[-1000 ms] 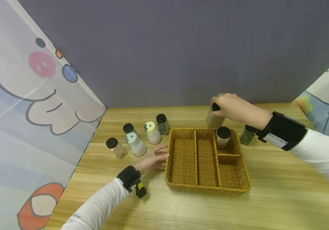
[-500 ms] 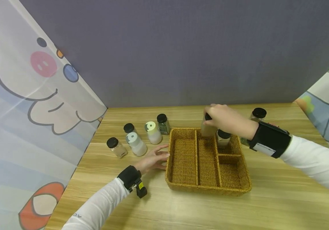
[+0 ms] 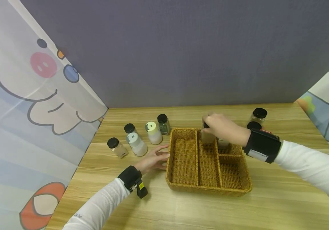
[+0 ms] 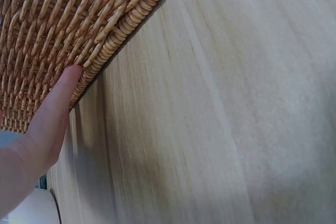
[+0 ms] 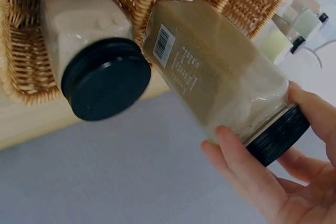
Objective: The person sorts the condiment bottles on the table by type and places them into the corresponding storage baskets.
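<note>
By its black lid and upper end, my right hand (image 3: 223, 126) grips a clear spice jar (image 5: 215, 66) filled with beige powder. The jar's lower end is over the far end of the middle compartment of a wicker basket (image 3: 210, 190). Another black-lidded jar (image 5: 89, 30) of pale powder stands in the far right compartment, partly hidden by my right hand in the head view. My left hand (image 3: 152, 159) rests against the basket's left side, one straight finger (image 4: 55, 106) pressing the woven wall.
Left of the basket stand a jar of pale powder (image 3: 117, 148), another black-lidded jar (image 3: 130, 128), two white bottles (image 3: 138, 146) and a green herb jar (image 3: 163, 125). More black-lidded jars (image 3: 259, 114) are at the right, partly behind my right wrist. A grey panel (image 3: 181, 64) rises behind the table.
My right hand has carried the spice jar left and toward me, from behind the basket to over its middle compartment. My left hand has stayed at the basket's side.
</note>
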Demonstrator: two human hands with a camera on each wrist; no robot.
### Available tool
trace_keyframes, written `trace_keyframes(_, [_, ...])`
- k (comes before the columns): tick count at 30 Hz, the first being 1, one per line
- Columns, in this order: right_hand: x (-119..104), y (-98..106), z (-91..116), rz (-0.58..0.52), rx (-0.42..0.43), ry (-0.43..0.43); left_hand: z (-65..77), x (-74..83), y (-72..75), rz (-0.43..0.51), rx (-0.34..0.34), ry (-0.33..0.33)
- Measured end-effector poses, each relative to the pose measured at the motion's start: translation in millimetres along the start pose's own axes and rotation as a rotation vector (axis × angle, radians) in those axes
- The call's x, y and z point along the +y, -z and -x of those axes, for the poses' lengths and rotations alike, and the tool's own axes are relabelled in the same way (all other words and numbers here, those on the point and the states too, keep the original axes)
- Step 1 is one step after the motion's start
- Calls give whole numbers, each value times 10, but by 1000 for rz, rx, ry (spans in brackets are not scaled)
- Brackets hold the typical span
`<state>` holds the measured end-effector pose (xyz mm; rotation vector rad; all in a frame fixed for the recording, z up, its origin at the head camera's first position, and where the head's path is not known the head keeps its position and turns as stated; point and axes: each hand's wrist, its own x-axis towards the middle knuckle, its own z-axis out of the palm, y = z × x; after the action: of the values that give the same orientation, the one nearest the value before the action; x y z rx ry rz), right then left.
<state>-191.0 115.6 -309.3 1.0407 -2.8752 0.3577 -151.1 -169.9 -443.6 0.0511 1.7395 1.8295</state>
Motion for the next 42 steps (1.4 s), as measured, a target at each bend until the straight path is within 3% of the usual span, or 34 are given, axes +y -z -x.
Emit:
trace_keyframes(24, [37,-340,17,28,-2,20,0,-3,-5,-8,-6,0])
trace_keyframes(42, [51,-472,-17,36,-36,12,-15,-35,14,1,-4,-8])
